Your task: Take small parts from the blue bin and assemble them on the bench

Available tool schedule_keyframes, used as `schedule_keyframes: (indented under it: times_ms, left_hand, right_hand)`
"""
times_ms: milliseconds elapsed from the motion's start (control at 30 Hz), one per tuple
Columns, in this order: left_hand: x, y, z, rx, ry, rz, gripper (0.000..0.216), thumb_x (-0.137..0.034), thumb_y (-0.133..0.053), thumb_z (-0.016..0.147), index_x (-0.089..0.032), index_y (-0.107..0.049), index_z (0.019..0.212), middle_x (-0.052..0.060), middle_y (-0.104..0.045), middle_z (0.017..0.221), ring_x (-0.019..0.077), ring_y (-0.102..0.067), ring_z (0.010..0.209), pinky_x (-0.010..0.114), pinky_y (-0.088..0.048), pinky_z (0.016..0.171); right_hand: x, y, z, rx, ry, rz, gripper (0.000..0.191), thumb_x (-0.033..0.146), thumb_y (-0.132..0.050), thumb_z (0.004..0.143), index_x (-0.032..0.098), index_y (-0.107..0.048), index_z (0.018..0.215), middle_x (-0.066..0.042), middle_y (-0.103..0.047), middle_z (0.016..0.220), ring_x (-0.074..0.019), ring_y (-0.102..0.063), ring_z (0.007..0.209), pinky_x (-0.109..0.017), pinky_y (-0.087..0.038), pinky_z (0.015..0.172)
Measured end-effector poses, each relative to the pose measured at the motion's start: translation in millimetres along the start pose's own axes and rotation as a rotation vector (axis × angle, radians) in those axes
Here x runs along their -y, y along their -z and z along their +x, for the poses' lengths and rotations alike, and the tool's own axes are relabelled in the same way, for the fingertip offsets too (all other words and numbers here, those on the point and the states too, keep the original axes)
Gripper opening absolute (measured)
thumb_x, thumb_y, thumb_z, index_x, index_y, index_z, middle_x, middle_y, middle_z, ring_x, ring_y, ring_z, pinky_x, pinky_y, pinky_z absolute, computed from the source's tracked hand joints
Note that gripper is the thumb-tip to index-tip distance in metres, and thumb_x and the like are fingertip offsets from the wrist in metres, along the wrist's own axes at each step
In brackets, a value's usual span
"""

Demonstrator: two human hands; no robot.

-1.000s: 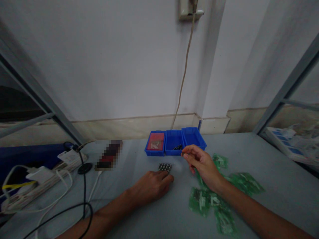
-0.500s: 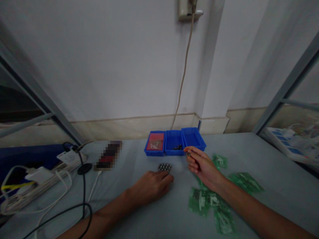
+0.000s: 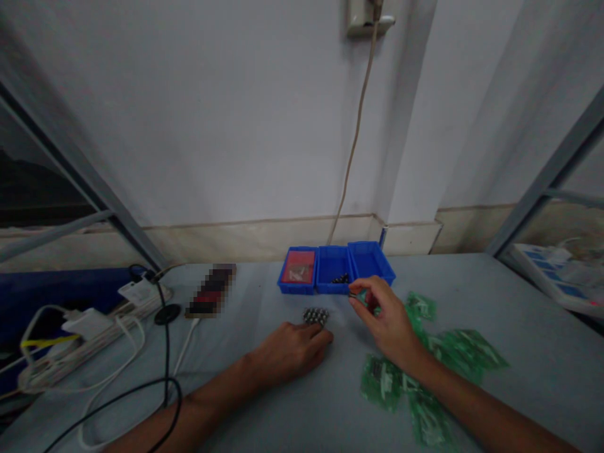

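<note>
My left hand (image 3: 297, 347) rests on the table with its fingers curled together, right at the near edge of a tight cluster of small shiny metal pieces (image 3: 315, 316). What its fingertips hold, if anything, is hidden. Over the table, just in front of the blue bins, my right hand (image 3: 387, 318) pinches a small dark metal piece (image 3: 353, 294) between thumb and forefinger. A few dark metal pieces (image 3: 340, 279) lie in the middle blue bin (image 3: 330, 257). The left blue bin (image 3: 297, 290) holds a red packet (image 3: 301, 261).
Several green plastic bags (image 3: 382, 382) of parts lie around my right forearm. The right blue bin (image 3: 371, 258) adjoins the middle one. On the left are a pixelated phone-like object (image 3: 211, 292), cables and a power strip (image 3: 94, 340). A white tray (image 3: 547, 277) stands far right.
My right hand has turned, with thumb and forefinger now forming a rounder pinch, and has shifted slightly right. The left hand stays by the metal pieces. The whole view has shifted a little.
</note>
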State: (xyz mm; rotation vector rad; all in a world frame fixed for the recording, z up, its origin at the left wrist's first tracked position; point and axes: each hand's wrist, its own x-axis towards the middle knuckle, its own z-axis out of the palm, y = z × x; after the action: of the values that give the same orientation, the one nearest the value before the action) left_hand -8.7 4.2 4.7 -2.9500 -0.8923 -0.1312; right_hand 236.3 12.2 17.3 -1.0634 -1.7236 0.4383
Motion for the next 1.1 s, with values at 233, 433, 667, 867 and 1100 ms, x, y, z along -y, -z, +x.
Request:
schedule_keyframes:
  times_ms: [233, 433, 667, 867, 1100]
  left_hand:
    - [0.1, 1.8, 0.8, 0.023, -0.009, -0.004, 0.008, -0.019, -0.048, 0.104, -0.02, -0.054, 0.109, 0.003, -0.068, 0.092, 0.0178, -0.066, 0.073, 0.025, -0.052, 0.061]
    - [0.0, 1.3, 0.8, 0.005, -0.014, -0.012, 0.009, -0.02, -0.047, 0.104, -0.02, -0.054, 0.11, 0.003, -0.068, 0.092, 0.0173, -0.067, 0.074, 0.025, -0.053, 0.063]
    - [0.8, 0.0, 0.0, 0.01, -0.016, -0.012, 0.011, -0.02, -0.047, 0.104, -0.02, -0.054, 0.113, 0.003, -0.068, 0.094, 0.0173, -0.068, 0.076, 0.025, -0.053, 0.064]
    - [1.2, -1.9, -0.5, -0.001, -0.017, -0.018, 0.01, -0.021, -0.046, 0.106, -0.02, -0.054, 0.112, 0.003, -0.067, 0.094, 0.0166, -0.067, 0.075, 0.025, -0.054, 0.064]
    - [1.4, -2.0, 0.3, -0.02, -0.018, -0.021, 0.012, -0.019, -0.045, 0.105, -0.02, -0.055, 0.112, 0.004, -0.067, 0.093, 0.0169, -0.068, 0.075, 0.025, -0.054, 0.063]
  right_hand:
    - [0.2, -0.7, 1.1, 0.045, -0.123, 0.148, 0.017, 0.028, -0.067, 0.095, 0.026, -0.065, 0.112, -0.004, -0.067, 0.103, -0.02, -0.056, 0.079, -0.032, -0.046, 0.07]
    - [2.3, 0.5, 6.6, 0.06, -0.284, 0.386, 0.025, 0.044, -0.071, 0.092, 0.024, -0.066, 0.107, -0.003, -0.066, 0.095, -0.0157, -0.053, 0.067, -0.026, -0.042, 0.055]
    - [-0.2, 0.9, 9.5, 0.107, -0.57, 0.827, 0.03, 0.05, -0.071, 0.09, 0.024, -0.066, 0.104, 0.005, -0.049, 0.069, -0.0103, -0.034, 0.051, -0.021, -0.025, 0.043]
    - [-4.5, 0.1, 8.6, 0.107, -0.661, 1.034, 0.027, 0.041, -0.08, 0.084, 0.022, -0.069, 0.1, 0.007, -0.037, 0.065, -0.0092, -0.027, 0.051, -0.021, -0.022, 0.045]
    - [0.7, 1.3, 10.6, 0.064, -0.613, 0.852, 0.032, 0.049, -0.076, 0.086, 0.024, -0.068, 0.105, 0.002, -0.054, 0.079, -0.0098, -0.035, 0.053, -0.022, -0.025, 0.044]
